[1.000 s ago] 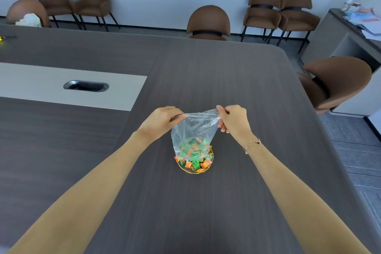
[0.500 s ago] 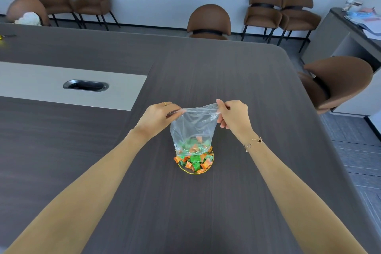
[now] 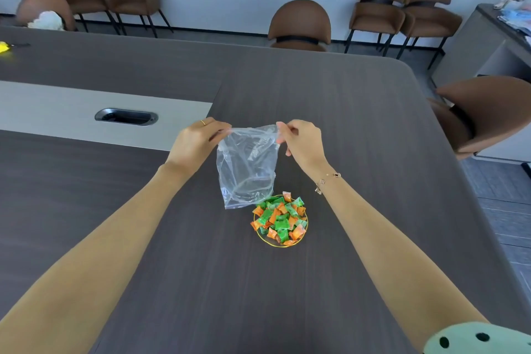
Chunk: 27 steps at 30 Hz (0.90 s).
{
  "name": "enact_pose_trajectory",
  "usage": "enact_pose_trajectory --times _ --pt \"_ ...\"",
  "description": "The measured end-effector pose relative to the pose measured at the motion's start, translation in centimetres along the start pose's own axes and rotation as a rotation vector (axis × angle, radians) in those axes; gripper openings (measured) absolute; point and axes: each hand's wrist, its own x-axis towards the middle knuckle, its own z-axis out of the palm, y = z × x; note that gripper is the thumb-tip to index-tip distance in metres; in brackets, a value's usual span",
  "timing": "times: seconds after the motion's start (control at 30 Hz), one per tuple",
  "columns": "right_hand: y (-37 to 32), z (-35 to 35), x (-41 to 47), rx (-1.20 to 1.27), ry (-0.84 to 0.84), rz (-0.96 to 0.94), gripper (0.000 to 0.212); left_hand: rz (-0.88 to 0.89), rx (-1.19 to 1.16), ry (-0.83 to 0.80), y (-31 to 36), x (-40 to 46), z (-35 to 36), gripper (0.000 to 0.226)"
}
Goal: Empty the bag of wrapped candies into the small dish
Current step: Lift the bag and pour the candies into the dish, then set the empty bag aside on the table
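Observation:
A clear plastic bag [image 3: 247, 169] hangs upside down above the dark table, with no candies visible inside. My left hand [image 3: 198, 142] pinches its upper left corner and my right hand [image 3: 301, 142] pinches its upper right corner. Just below and to the right of the bag's open lower end sits a small gold-rimmed dish [image 3: 305, 234], heaped with several green and orange wrapped candies [image 3: 280, 220]. The bag's lower edge overlaps the dish's far left rim.
The dark wood table [image 3: 359, 123] has a pale centre strip with a metal cable port [image 3: 126, 117] at the left. Brown chairs [image 3: 300, 26] line the far side, and one [image 3: 488, 115] stands at the right edge. A yellow item [image 3: 4, 47] lies far left.
The bag has been lifted up and to the left, off the dish. The candies that were inside it now lie heaped in the dish.

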Motion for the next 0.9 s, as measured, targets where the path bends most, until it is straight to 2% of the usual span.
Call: enact_pose_trajectory --times 0.13,0.33,0.4,0.5,0.63,0.77,0.9 --pt "-0.5 1.6 1.8 0.005 0.01 -0.018 0.026 0.016 0.018 0.062 -1.9 1.3 -0.4 0.017" --pt "1.1 5.0 0.7 0.002 -0.051 0.001 0.019 0.054 0.072 -0.009 -5.7 -1.1 0.3 0.017" --pt "2.7 6.9 -0.9 -0.076 -0.12 0.011 0.017 0.022 0.075 -0.096 -7.1 -3.5 1.1 0.016" --pt "5.6 10.5 -4.0 -0.229 -0.304 0.049 0.017 -0.016 0.082 -0.271 -9.3 -8.1 2.5 0.029" --pt "8.4 14.1 -8.0 -0.393 -0.513 0.08 0.018 -0.05 0.14 -0.54 -11.7 -13.1 4.3 0.012" --pt "9.8 16.0 -10.3 -0.536 -0.613 0.009 0.022 -0.047 0.135 -0.736 -13.0 -15.1 5.6 0.011" --pt "10.2 17.3 -11.4 -0.725 -0.68 -0.135 0.031 -0.041 0.111 -0.818 -13.6 -15.6 6.5 0.017"
